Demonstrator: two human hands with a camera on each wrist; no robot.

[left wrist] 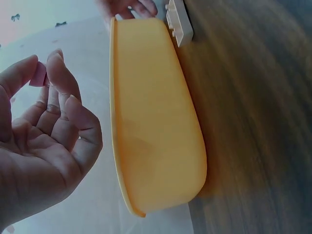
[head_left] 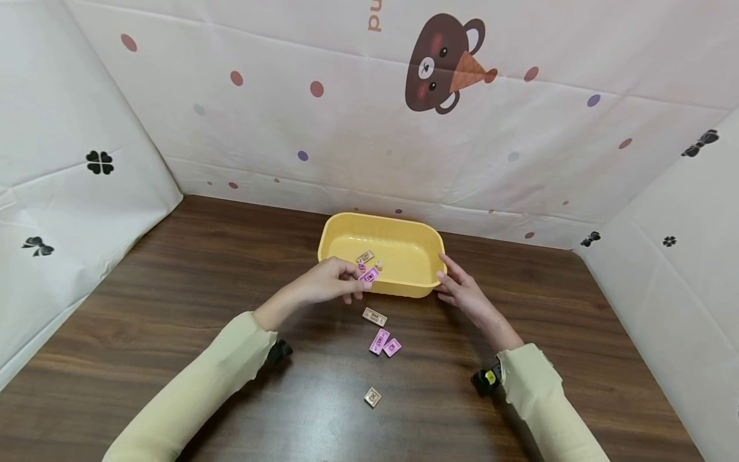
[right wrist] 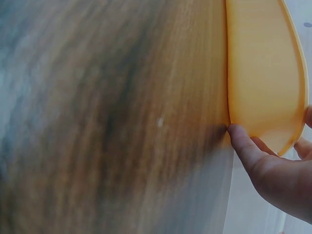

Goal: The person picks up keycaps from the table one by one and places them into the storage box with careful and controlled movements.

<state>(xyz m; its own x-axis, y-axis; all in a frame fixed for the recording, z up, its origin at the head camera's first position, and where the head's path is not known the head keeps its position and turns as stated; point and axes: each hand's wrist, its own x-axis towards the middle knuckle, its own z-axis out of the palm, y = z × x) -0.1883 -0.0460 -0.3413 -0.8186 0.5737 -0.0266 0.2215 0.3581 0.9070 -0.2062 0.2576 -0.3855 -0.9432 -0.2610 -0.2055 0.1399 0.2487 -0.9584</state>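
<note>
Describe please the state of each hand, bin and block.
Yellow bin: upright, pieces inside
Left hand: pinching a pink block
Right hand: touching bin
Long tan block: lying on table
Long pink block: lying on table
Square pink block: beside it
Square tan block: apart

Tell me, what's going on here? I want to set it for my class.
Someone's left-hand grip pinches a pink block over the near edge of a yellow tub, while the right-hand grip holds the tub's right end. A long tan block lies inside. Four more blocks, two tan and two pink, lie on the table.
</note>
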